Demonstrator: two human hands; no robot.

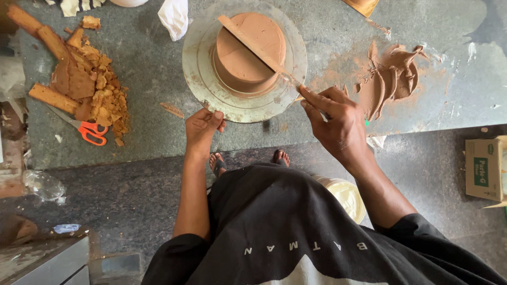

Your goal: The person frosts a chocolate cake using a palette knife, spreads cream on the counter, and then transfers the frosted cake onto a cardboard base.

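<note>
A round cake (248, 53) coated in brown chocolate cream stands on a metal turntable (203, 47) on the stone counter. My right hand (332, 119) grips the handle of a long flat spatula (251, 45), whose blade lies diagonally across the cake's top. My left hand (203, 126) is at the near rim of the turntable, fingers curled against its edge.
A smear of brown cream (393, 76) lies on the counter to the right. Cake trimmings and crumbs (87, 84) pile at the left, with orange-handled scissors (87, 131) beside them. White crumpled paper (174, 16) sits behind the turntable. A cardboard box (483, 169) and a white bucket (346, 195) stand on the floor.
</note>
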